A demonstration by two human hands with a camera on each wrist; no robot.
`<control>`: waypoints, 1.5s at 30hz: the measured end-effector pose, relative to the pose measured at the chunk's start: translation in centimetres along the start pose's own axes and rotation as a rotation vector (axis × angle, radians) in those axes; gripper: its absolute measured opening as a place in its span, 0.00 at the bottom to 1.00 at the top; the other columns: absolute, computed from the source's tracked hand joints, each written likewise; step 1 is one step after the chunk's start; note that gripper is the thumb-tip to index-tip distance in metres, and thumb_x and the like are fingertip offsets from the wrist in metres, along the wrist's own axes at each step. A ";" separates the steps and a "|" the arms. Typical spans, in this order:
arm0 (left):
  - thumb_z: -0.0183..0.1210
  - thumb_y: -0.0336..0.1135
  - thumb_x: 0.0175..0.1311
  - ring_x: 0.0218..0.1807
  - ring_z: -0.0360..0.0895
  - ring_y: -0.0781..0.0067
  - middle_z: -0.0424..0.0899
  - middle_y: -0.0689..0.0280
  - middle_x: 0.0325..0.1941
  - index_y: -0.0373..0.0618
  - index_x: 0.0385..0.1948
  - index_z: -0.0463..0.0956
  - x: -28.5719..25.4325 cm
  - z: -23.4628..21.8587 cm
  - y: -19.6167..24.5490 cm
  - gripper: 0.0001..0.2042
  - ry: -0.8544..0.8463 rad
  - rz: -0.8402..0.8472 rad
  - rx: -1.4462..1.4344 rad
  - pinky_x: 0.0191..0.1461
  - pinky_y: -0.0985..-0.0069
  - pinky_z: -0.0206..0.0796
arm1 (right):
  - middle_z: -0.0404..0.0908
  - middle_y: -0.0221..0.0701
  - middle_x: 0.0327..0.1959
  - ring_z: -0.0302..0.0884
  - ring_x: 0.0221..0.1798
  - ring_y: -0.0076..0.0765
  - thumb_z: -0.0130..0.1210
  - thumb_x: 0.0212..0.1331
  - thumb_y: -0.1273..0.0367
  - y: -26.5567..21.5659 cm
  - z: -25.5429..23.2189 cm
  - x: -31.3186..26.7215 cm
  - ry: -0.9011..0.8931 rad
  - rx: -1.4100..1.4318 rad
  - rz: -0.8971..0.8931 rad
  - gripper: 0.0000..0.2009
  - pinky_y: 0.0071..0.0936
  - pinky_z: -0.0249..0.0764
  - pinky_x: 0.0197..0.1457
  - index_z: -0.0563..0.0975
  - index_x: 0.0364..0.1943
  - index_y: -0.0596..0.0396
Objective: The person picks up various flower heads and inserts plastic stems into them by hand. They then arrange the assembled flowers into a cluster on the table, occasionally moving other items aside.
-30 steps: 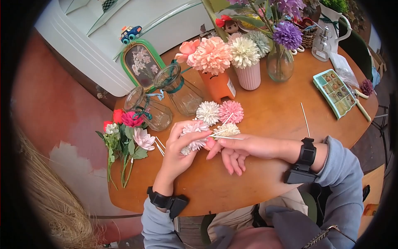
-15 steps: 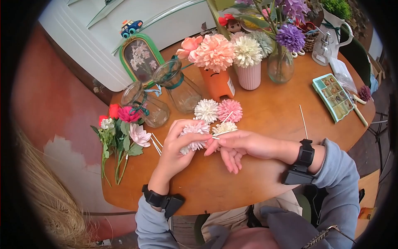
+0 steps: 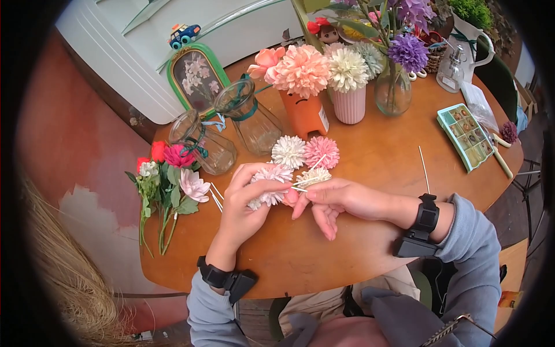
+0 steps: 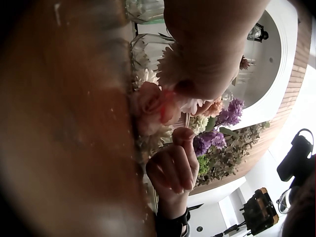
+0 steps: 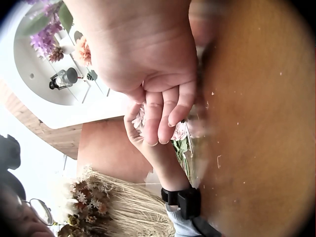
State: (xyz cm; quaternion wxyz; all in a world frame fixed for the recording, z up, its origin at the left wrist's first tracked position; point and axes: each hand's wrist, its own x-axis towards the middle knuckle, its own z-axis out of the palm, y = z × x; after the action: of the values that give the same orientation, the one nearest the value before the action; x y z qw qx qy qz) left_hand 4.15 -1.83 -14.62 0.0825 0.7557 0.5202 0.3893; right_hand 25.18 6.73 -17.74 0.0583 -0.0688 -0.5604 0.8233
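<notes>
My left hand (image 3: 240, 196) holds a pale pink pompom flower (image 3: 272, 180), with the thumb and fingers curled about its head. Thin white sticks (image 3: 302, 183) run from the left fingertips toward my right hand (image 3: 341, 199), whose thumb and index finger pinch a stick end. The other right fingers are loosely bent, palm side showing in the right wrist view. Below the left hand, a pink rose (image 4: 150, 106) shows in the left wrist view. Just beyond the hands lie a white flower (image 3: 288, 152), a pink flower (image 3: 321, 152) and a cream flower (image 3: 314, 176).
Glass vases (image 3: 254, 124) and an orange pot (image 3: 304, 113) with peach flowers stand behind. Cut flower stems (image 3: 170, 196) lie at the left, near more white sticks (image 3: 216, 196). At the right are a lone stick (image 3: 424, 169) and a compartment box (image 3: 469, 137).
The sticks between my hands have shifted: the end lying across the right thumb has drawn left, to the fingertips. Both hands stay close together. The head view has moved slightly.
</notes>
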 end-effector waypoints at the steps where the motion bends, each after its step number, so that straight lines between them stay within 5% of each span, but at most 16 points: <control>1: 0.52 0.16 0.35 0.49 0.73 0.60 0.77 0.60 0.43 0.46 0.32 0.83 0.0 0.0 0.0 0.20 0.002 -0.009 -0.011 0.53 0.70 0.65 | 0.78 0.31 0.19 0.77 0.22 0.23 0.32 0.70 0.60 0.0 0.0 0.0 0.004 -0.005 0.003 0.19 0.16 0.70 0.27 0.73 0.45 0.58; 9: 0.54 0.17 0.42 0.47 0.72 0.66 0.75 0.63 0.39 0.41 0.28 0.80 -0.2 -1.8 -1.9 0.11 0.326 -0.174 -0.078 0.53 0.76 0.61 | 0.77 0.30 0.19 0.76 0.22 0.23 0.34 0.69 0.61 0.0 -0.1 -0.1 -0.004 -0.048 0.049 0.17 0.16 0.69 0.26 0.73 0.43 0.59; 24: 0.55 0.18 0.41 0.51 0.73 0.59 0.77 0.59 0.43 0.45 0.32 0.82 -0.4 0.6 0.9 0.15 -0.083 -0.070 -0.166 0.54 0.69 0.65 | 0.72 0.25 0.17 0.70 0.18 0.18 0.38 0.69 0.61 0.1 0.2 0.1 0.092 0.011 0.060 0.14 0.13 0.65 0.21 0.72 0.46 0.54; 30: 0.54 0.18 0.41 0.52 0.72 0.58 0.76 0.59 0.46 0.48 0.36 0.81 -0.7 0.9 1.0 0.18 -0.110 -0.054 -0.177 0.55 0.68 0.64 | 0.59 0.18 0.11 0.51 0.12 0.12 0.38 0.69 0.64 -0.1 0.5 0.1 0.118 -0.073 0.061 0.12 0.14 0.47 0.15 0.72 0.45 0.53; 34: 0.61 0.21 0.43 0.48 0.74 0.62 0.76 0.61 0.44 0.46 0.34 0.82 -0.5 0.9 1.4 0.13 -0.111 -0.017 -0.112 0.51 0.71 0.67 | 0.59 0.16 0.15 0.50 0.15 0.09 0.41 0.69 0.66 -0.1 0.3 -0.1 0.105 -0.028 0.076 0.10 0.12 0.46 0.17 0.71 0.46 0.53; 37: 0.53 0.17 0.39 0.52 0.71 0.56 0.75 0.58 0.47 0.48 0.37 0.80 -0.7 0.8 1.3 0.20 -0.138 -0.037 -0.131 0.55 0.66 0.64 | 0.58 0.15 0.14 0.49 0.15 0.10 0.42 0.68 0.64 0.0 0.4 0.0 0.114 0.007 0.070 0.10 0.13 0.45 0.17 0.71 0.46 0.52; 45: 0.54 0.17 0.39 0.52 0.71 0.55 0.74 0.58 0.47 0.47 0.38 0.79 -0.7 0.8 1.1 0.20 -0.138 -0.027 -0.097 0.54 0.66 0.64 | 0.57 0.14 0.12 0.48 0.14 0.10 0.43 0.68 0.59 -0.1 0.5 0.0 0.126 -0.028 0.003 0.13 0.14 0.43 0.17 0.75 0.39 0.53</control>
State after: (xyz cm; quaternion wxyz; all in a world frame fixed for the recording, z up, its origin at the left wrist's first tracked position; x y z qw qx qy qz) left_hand 5.37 -2.66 -14.99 0.1599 0.7686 0.5039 0.3601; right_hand 25.10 6.28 -17.47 0.0914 -0.1221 -0.5671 0.8094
